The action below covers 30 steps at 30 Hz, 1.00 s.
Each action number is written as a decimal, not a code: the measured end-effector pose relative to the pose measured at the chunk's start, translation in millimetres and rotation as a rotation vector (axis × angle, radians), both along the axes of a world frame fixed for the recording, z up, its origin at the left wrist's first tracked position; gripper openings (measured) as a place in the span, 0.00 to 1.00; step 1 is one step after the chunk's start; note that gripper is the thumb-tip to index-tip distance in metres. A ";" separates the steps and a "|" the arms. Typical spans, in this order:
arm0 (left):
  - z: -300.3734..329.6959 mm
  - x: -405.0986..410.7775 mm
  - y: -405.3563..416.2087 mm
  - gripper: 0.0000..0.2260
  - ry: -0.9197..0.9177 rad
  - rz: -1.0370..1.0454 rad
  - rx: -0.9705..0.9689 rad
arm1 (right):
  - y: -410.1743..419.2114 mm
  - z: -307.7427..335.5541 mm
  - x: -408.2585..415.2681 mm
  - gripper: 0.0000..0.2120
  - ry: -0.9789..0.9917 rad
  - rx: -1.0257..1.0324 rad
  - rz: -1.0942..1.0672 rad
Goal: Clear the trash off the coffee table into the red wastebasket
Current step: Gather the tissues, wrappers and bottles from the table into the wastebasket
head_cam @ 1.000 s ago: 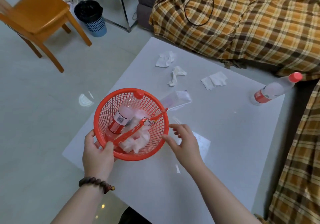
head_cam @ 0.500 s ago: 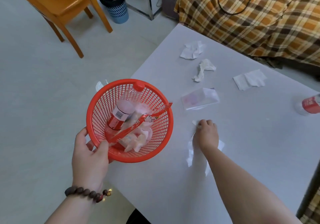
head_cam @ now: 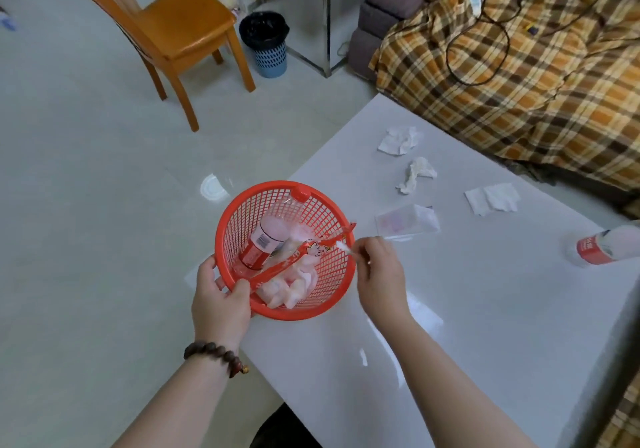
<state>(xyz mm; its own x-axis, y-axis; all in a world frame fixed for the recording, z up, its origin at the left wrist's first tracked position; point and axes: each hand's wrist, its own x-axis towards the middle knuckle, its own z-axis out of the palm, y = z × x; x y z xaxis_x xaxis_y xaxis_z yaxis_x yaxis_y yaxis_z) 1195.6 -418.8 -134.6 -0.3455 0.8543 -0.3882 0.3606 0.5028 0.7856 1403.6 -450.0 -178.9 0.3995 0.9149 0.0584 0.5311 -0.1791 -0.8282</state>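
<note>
My left hand (head_cam: 221,303) grips the near rim of the red mesh wastebasket (head_cam: 235,219), held at the left edge of the white coffee table (head_cam: 485,326). Inside lie a plastic bottle (head_cam: 265,241), a red wrapper (head_cam: 294,260) and crumpled tissues. My right hand (head_cam: 379,276) pinches a small white scrap (head_cam: 344,247) right at the basket's right rim. On the table lie a clear plastic packet (head_cam: 407,220), a twisted tissue (head_cam: 417,173), a crumpled tissue (head_cam: 398,141), a flat tissue (head_cam: 491,198) and a red-labelled bottle (head_cam: 602,245).
A plaid-covered sofa (head_cam: 519,76) borders the table's far side, with a black cable on it. On the floor stand an orange wooden chair (head_cam: 183,28) and a small blue bin with a black liner (head_cam: 265,43). A metal-framed side table (head_cam: 325,14) stands behind.
My right hand lifted a small white scrap off the table and brought it left to the basket's rim. The view swung, and the basket stayed in my left hand.
</note>
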 end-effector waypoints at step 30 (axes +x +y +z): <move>76.6 -275.5 160.1 0.15 -0.214 -0.107 0.051 | 101.8 95.2 -256.1 0.24 -0.113 -0.201 -0.213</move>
